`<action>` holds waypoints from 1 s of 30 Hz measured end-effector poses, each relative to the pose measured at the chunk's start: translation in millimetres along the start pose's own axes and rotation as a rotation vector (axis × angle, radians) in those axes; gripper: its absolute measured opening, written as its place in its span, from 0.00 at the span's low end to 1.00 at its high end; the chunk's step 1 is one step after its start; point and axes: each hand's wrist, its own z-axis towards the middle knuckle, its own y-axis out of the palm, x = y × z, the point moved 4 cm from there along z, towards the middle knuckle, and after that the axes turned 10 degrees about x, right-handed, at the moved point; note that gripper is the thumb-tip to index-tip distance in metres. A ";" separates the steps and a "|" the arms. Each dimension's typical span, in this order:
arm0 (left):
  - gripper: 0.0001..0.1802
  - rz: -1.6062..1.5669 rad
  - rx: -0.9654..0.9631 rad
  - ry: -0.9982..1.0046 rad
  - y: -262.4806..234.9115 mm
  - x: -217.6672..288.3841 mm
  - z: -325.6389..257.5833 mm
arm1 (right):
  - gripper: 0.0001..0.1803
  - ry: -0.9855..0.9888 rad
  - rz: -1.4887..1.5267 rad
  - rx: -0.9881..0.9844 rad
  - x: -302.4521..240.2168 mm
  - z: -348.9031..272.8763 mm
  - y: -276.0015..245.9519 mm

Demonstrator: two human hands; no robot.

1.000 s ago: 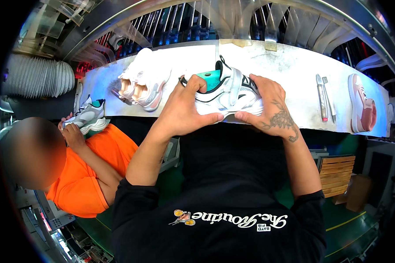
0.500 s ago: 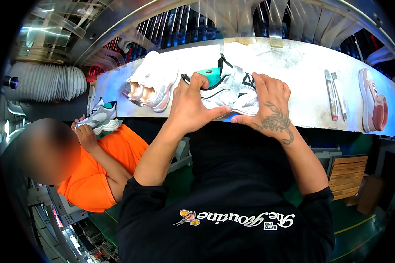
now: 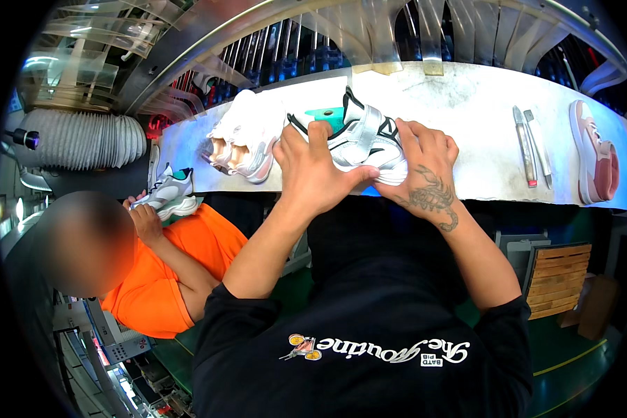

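Observation:
A white and silver sneaker [image 3: 361, 136] with black trim and a teal insert lies on the pale conveyor belt [image 3: 467, 118] in front of me. My left hand [image 3: 313, 171] grips its heel end, fingers over the collar. My right hand [image 3: 421, 167], with a tattoo on its back, presses down on the toe end. Both hands hold the same shoe against the belt's near edge.
A white and pink sneaker [image 3: 242, 139] lies just left of my hands. Two metal tools [image 3: 529, 143] and a pink shoe [image 3: 595, 157] rest on the belt's right part. At the left, a person in an orange shirt [image 3: 153, 279] holds a grey and teal sneaker [image 3: 166, 191].
My view has shifted so the belt and shoes sit further right and lower. My hands have stayed clamped on the same sneaker. The person at left keeps holding their shoe.

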 end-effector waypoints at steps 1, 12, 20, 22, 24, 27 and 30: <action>0.53 0.001 0.008 0.025 -5.3 0.5 3.0 | 0.59 -0.003 0.012 0.005 4.7 -2.4 -0.7; 0.37 -0.181 -0.132 0.135 -37.9 -5.3 26.8 | 0.58 0.021 0.153 -0.008 23.8 -5.2 -9.2; 0.34 -0.151 -0.126 0.156 -54.5 12.5 36.3 | 0.59 0.023 0.229 -0.037 33.7 -8.0 -9.0; 0.33 -0.074 -0.066 0.182 -53.9 22.6 35.3 | 0.59 0.033 0.219 -0.003 32.2 -8.3 -9.0; 0.33 -0.038 -0.084 0.202 -56.2 29.0 36.1 | 0.59 0.041 0.249 0.009 31.8 -9.0 -11.1; 0.35 -0.254 -0.128 0.266 -72.3 38.5 46.6 | 0.58 0.042 0.366 0.005 42.4 -7.5 -23.1; 0.50 -0.698 -0.176 0.546 -85.5 42.7 54.8 | 0.58 0.044 0.499 -0.001 55.0 -10.4 -46.1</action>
